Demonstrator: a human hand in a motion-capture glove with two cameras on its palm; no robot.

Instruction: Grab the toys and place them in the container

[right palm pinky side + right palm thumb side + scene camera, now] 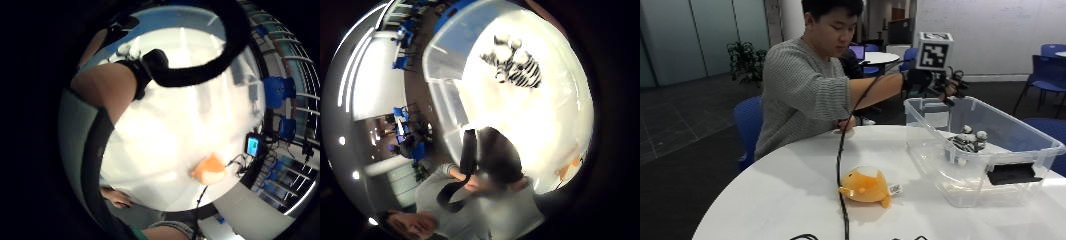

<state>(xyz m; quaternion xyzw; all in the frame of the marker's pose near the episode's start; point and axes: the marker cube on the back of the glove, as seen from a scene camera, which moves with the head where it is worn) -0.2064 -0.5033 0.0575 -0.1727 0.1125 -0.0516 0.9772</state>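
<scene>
A person in a grey sweater is seated at a round white table (pixel 793 200). The gloved right hand (pixel 933 82) is held raised above the near rim of a clear plastic container (pixel 1013 150), which stands on the table to the person's right. Whether the fingers are spread or curled cannot be told from any view, and nothing is seen held in them.

A striped black-and-white toy (pixel 966 141) is already lying on the floor of the container; it is shown from above in the thumb-side palm view (pixel 517 67). An orange plush toy (pixel 865 186) is left on the table top, well apart from the hand and just beside the container's front wall. It is also caught in the little-finger-side palm view (pixel 210 170), lying on the white surface. The bare left hand (pixel 843 125) is rested at the table's edge by the person's body.

One toy is judged to be placed and one is not yet picked up, so the task appears about halfway done. For the next move, the hand would have to be brought away from the container, lowered over the orange plush toy and closed round its soft body, then carried over the rim. A black cable (pixel 840 165) hangs beside that toy and could be snagged.
</scene>
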